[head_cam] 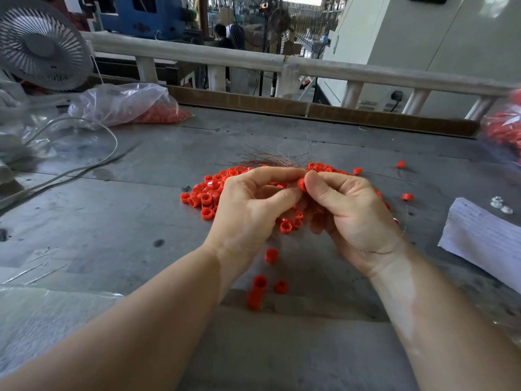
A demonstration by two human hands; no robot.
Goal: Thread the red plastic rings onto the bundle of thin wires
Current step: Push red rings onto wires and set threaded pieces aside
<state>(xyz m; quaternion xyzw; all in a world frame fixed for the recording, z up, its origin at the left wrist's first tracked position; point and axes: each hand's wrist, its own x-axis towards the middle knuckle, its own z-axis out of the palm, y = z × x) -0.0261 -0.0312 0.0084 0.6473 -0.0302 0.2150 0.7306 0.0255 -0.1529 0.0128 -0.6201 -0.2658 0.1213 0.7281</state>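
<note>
Rings (259, 289), three loose red ones, are lying nearest me on the grey table (141, 210). Above them I am seeing my left hand (251, 210) with thumb and forefinger pressed together at the tips; what they are pinching I cannot tell. My right hand (349, 213) is pinching one red ring (301, 184). Behind both, the ring pile (205, 193) is touching the wire bundle (270, 158). Farther left, a plastic bag (124, 104) and fan (42, 42) are sitting.

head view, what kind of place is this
Most likely a factory floor, at a hand-assembly bench. A heap of red rings lies on a worn grey worktable, more rings wait in a plastic bag, and big machines stand beyond the railing.
</note>
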